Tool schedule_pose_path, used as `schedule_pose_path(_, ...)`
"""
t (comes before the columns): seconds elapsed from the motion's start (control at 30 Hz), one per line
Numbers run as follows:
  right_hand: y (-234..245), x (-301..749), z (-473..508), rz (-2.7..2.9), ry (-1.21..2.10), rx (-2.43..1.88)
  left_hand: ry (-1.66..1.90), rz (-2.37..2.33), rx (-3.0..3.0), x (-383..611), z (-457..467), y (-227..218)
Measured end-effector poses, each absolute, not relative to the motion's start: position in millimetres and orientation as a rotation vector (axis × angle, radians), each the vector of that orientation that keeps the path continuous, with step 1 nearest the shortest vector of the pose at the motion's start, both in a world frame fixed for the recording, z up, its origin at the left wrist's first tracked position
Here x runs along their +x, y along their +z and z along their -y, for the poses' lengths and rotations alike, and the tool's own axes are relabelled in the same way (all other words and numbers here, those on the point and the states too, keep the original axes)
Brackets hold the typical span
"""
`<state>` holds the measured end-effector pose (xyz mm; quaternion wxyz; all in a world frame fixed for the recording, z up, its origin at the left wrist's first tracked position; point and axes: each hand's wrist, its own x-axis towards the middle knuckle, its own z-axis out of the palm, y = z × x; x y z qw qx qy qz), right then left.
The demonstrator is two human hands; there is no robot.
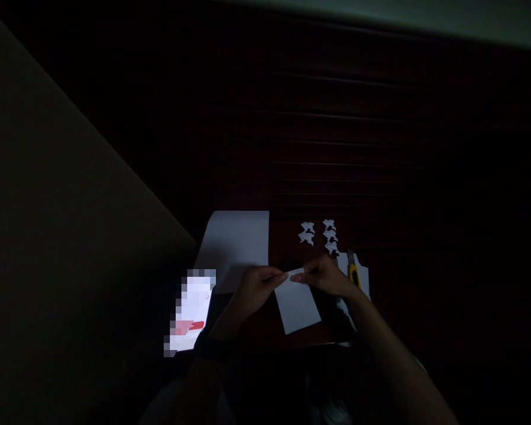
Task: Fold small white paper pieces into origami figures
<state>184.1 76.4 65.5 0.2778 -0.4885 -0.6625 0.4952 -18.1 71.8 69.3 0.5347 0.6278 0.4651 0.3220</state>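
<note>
Left hand [253,290] and right hand [325,276] meet just right of the big white sheet [236,239]; folded paper pieces [318,234] lie further right of it. Each hand pinches one end of a paper strip [295,273]; level, even pinches would probably keep it straight

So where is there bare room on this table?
Bare tabletop between the large white sheet and the folded paper pieces. Crowded where left hand and right hand pinch the paper strip, beside the utility knife. Elsewhere too dark.
</note>
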Motion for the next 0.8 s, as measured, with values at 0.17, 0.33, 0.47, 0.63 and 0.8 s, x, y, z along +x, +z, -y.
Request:
schedule_pose_path(0.17,65.3,185.0,-76.3,1.786,1.309,-1.327,0.750,-1.104,1.522,-19.6,-72.7,65.8)
schedule_pose_path(0.33,67.3,185.7,-76.3,1.788,1.339,-1.345,0.788,-1.114,1.549,-19.8,-72.6,67.1)
schedule_pose_path(0.47,68.1,185.7,-76.8,1.777,1.327,-1.329,0.777,-1.089,1.522,-20.0,-72.2,65.9)
schedule_pose_path(0.63,66.2,183.1,-76.6,1.735,1.304,-1.322,0.767,-1.032,1.453,-18.7,-71.1,67.7)
schedule_pose_path(0.8,68.3,181.6,-76.0,1.662,1.281,-1.379,0.751,-1.057,1.422,-18.6,-70.2,71.0)
